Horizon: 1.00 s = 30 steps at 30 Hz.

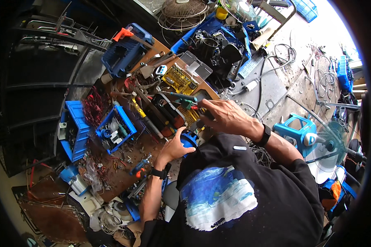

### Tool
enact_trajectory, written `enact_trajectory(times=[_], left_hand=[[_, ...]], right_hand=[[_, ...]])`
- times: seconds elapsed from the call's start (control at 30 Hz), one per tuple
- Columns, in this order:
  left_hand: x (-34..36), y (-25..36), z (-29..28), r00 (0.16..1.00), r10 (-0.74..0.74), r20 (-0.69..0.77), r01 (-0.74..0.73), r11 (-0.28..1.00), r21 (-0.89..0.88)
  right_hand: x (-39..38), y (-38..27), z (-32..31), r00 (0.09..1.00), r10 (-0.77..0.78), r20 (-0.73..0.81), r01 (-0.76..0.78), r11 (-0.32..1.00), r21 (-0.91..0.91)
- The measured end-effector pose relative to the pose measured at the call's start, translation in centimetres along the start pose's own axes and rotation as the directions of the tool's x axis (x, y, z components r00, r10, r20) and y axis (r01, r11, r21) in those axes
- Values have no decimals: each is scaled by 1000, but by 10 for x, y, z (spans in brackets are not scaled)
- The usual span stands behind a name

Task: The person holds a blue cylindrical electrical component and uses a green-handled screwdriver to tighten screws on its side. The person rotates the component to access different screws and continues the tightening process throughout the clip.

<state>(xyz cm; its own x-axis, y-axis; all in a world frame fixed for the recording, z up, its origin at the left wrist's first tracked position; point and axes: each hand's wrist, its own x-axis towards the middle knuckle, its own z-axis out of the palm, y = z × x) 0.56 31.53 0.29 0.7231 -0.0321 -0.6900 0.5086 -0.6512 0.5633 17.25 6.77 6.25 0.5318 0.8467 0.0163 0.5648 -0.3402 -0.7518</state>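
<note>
My left hand (172, 149) is curved around a blue round part (188, 140), with thumb and fingers on its near and left sides. The part is close to the front of my shirt, which hides some of it. Just above and to the right, my right hand (228, 116) has its fingers curled beside a black open tool tray (165, 108). Something dark lies at those fingertips, too hidden to name. Green-handled pliers (185, 100) lie beside these fingers. A yellow-and-black screwdriver (146, 117) lies left of the tray.
Left on the cluttered bench stand two blue bins (76, 136) (125, 121) of small parts. Beyond lie a yellow tool case (179, 78) and a handsaw with an orange grip (123, 34). A blue stool (294, 129) and a standing fan (329, 144) are at the right.
</note>
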Motion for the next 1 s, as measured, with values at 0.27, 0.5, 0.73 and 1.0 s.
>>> enact_trajectory(times=[0.27,0.5,0.73,1.0], left_hand=[[6,-15,5,999,31,10,-31,999,-31],[5,-15,4,999,39,32,-37,998,-54],[5,-16,5,998,47,35,-46,998,-41],[3,-11,-1,999,37,35,-37,999,-21]], right_hand=[[-3,4,3,977,-204,-66,211,969,129],[6,-13,-13,986,54,155,-63,997,53],[1,-8,-2,986,86,139,-94,994,53],[3,-12,-7,999,-19,50,21,1000,-21]])
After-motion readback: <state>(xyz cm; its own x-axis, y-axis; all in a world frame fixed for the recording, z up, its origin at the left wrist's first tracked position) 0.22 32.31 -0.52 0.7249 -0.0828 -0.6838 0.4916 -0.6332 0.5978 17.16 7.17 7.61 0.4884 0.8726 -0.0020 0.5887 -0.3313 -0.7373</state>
